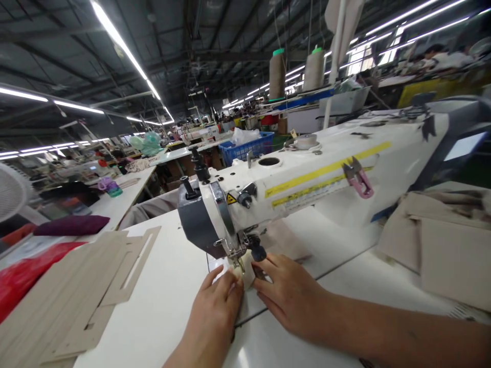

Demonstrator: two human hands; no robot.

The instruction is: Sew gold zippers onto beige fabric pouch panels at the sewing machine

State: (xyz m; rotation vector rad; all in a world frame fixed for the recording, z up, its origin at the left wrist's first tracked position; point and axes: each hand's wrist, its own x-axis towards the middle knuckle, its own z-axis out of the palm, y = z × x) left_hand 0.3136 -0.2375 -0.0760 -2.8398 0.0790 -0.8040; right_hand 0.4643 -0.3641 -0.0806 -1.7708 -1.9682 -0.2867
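Note:
A small cream fabric piece lies under the needle and presser foot of a white sewing machine. My left hand is at its left edge, the fingers bent and pressed down on it beside the foot. From the right, my right hand has its fingertips on the same piece, just below a dark knob. The parts of the piece beneath my fingers are hidden. Behind the needle, a flat beige fabric rests on the machine bed.
Stacked beige card-like panels lie at the left, beside a red sheet and purple cloth. Folded beige fabric lies at the right. Pink thread snips are on the machine arm. A blue crate stands behind.

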